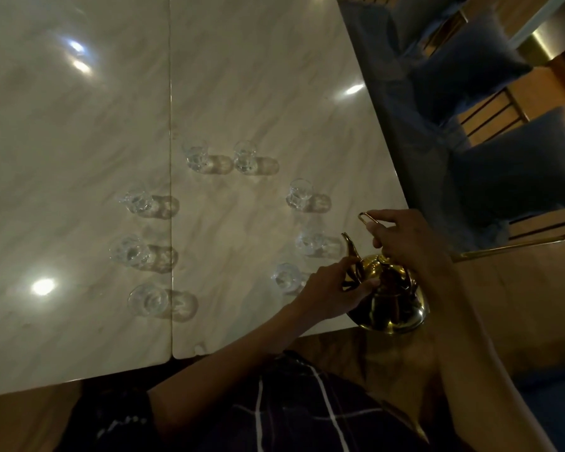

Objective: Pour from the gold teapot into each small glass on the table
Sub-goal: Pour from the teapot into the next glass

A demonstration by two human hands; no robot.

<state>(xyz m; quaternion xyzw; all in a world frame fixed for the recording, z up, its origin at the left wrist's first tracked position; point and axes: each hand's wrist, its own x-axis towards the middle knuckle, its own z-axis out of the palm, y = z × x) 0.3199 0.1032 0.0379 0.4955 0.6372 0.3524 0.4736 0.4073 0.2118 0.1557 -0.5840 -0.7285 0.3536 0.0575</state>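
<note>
Gold teapot (pixel 390 298) sits at the worktop (pixel 79 158) edge, both hands on it. Right hand (pixel 408 239) curls round the wire handle (pixel 367 220) above the lid; left hand (pixel 327 293) touches the spout side, fingers loosely bent. Nearest glass (pixel 286 277) is just beyond the left hand, another glass (pixel 309 243) just ahead of the spout (pixel 351 246); remaining glasses (pixel 137 252) sit well left. Looks like pre-pour pickup; next: lift, tip spout over nearest glass.
</note>
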